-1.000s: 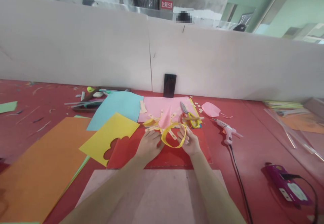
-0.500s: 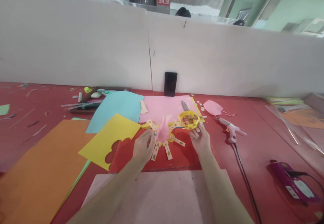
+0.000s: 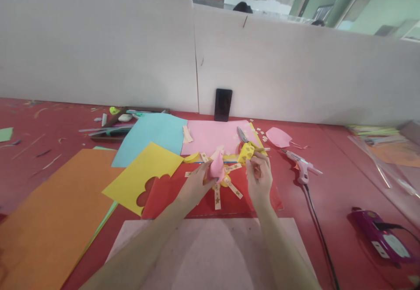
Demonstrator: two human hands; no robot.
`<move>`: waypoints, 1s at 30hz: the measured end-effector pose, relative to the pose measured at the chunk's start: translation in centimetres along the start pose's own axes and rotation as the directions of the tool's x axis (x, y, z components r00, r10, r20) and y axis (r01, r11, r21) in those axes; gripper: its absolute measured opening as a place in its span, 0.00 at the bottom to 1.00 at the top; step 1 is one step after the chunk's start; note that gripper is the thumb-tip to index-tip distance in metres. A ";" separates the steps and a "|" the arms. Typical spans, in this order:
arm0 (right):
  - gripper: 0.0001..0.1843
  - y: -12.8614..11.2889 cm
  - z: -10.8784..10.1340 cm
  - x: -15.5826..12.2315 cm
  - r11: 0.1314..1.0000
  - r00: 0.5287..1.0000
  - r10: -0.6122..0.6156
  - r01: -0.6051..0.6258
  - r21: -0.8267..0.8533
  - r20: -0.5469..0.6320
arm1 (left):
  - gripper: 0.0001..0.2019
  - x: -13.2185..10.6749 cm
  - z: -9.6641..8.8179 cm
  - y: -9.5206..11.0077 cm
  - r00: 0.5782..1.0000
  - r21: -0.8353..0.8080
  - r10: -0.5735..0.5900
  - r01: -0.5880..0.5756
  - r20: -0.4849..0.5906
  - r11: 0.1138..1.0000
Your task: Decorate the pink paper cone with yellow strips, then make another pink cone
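Over the red paper (image 3: 160,196), the pink cone (image 3: 217,169) is held in the left hand (image 3: 196,184); farther right, the yellow band (image 3: 246,153) is pinched by the right hand (image 3: 260,178). Both seem light, easily creased, best gripped by the edge.

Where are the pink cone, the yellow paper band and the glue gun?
Pink cone (image 3: 216,168): head view, on its side surface.
Yellow paper band (image 3: 246,153): head view, on its outer face.
Glue gun (image 3: 303,176): head view, on its handle.
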State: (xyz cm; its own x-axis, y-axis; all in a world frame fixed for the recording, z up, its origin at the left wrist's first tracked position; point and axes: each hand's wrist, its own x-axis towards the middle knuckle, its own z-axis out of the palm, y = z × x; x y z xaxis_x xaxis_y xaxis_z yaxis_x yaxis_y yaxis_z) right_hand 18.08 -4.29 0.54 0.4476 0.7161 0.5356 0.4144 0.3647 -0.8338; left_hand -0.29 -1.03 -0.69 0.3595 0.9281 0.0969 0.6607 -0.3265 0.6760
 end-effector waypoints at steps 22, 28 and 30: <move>0.10 -1.5 0.6 -0.8 0.787 0.712 -0.256 0.546 -0.286 0.654 | 0.20 0.0 -0.7 0.1 0.954 -0.238 0.044 -0.118 -0.296 0.964; 0.09 -1.1 1.0 -1.2 0.791 0.685 -0.200 0.535 -0.297 0.701 | 0.13 0.0 -1.3 0.4 0.950 -0.098 0.146 -0.179 -0.278 0.979; 0.09 -1.0 1.1 -1.2 0.794 0.687 -0.192 0.528 -0.300 0.701 | 0.12 0.1 -0.9 0.3 0.956 -0.084 0.159 -0.185 -0.247 0.979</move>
State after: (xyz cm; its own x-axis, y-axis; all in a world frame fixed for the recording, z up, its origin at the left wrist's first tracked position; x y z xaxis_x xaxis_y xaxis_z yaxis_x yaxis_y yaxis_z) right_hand 16.24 -4.86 0.54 -0.3275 0.8391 0.4343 0.8034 0.4892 -0.3395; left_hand -0.66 -0.87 0.19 0.2860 0.8793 0.3809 0.5252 -0.4763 0.7052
